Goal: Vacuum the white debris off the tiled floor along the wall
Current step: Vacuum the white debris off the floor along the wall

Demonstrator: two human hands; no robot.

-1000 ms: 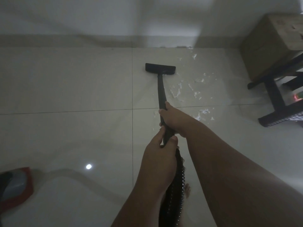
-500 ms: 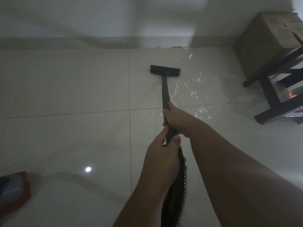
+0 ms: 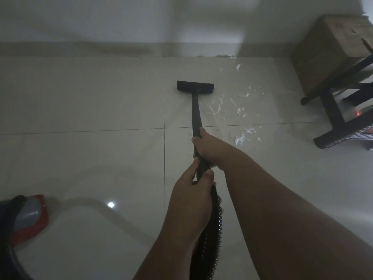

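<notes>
Place: a dimly lit room in a home.
Floor: a tiled floor of large, glossy, pale squares with thin grout lines.
Wall: a plain white wall with a low skirting strip along its foot.
Furniture: a dark-legged stand at the right, with a worn cardboard box by the wall behind it.
Appliance: a red and grey vacuum cleaner body on the floor at lower left, and a black wand over the tiles.
</notes>
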